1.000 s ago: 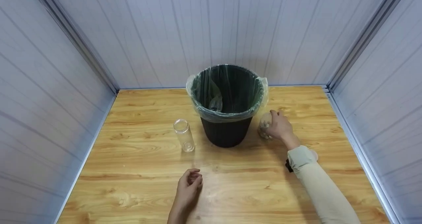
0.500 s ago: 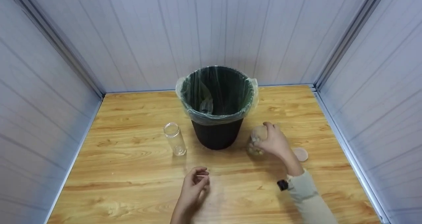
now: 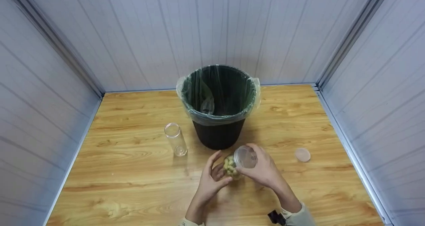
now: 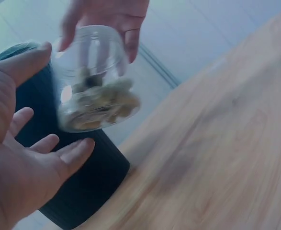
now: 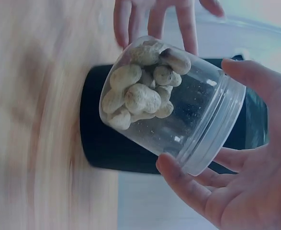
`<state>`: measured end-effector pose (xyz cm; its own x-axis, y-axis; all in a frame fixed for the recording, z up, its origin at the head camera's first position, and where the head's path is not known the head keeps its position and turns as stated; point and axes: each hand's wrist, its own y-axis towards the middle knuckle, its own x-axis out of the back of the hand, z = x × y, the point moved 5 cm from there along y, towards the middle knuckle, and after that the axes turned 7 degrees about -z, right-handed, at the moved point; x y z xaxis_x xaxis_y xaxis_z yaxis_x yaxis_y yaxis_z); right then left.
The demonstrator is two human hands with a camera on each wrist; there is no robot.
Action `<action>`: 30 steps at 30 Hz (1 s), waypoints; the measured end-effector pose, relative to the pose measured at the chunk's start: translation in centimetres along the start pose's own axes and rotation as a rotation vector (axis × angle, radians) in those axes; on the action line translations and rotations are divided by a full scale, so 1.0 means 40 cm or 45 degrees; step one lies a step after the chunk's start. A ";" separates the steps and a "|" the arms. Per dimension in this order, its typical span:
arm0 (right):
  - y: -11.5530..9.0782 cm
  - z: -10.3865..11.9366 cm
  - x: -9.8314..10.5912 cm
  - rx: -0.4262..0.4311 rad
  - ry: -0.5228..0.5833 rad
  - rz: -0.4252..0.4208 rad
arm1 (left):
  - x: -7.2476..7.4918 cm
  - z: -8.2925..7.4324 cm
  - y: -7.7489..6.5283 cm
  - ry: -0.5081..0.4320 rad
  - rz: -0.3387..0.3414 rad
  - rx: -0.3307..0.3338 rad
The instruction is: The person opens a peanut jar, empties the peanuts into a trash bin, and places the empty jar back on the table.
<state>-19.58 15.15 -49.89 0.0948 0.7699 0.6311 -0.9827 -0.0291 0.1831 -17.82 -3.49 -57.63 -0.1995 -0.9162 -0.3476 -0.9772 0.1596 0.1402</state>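
A clear plastic jar with peanuts in its bottom is raised above the table, tilted with its base toward the left hand. My right hand grips the jar round its threaded neck, thumb and fingers on opposite sides. My left hand reaches round the base with spread fingers; the left wrist view shows a gap between those fingers and the jar. To the right lies a round, pale pinkish lid, flat on the table. An uncapped clear cylinder stands left of the bin.
Behind the hands stands a black bin lined with a translucent bag; a clear plastic item lies inside it. The wooden table is bounded by pale panel walls at the back and sides.
My right hand has brought the jar from beside the bin toward the front middle, tilting it. My left hand has moved up and right to the jar's base, its fingers spreading.
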 end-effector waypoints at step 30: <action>-0.044 0.036 -0.076 0.027 0.105 0.053 | 0.060 0.058 -0.027 -0.493 -0.111 0.100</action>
<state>-17.91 11.93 -51.06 0.0393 0.8174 0.5747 -0.9818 -0.0752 0.1741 -17.43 -4.99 -60.76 -0.1134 -0.7235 -0.6810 -0.9913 0.1286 0.0285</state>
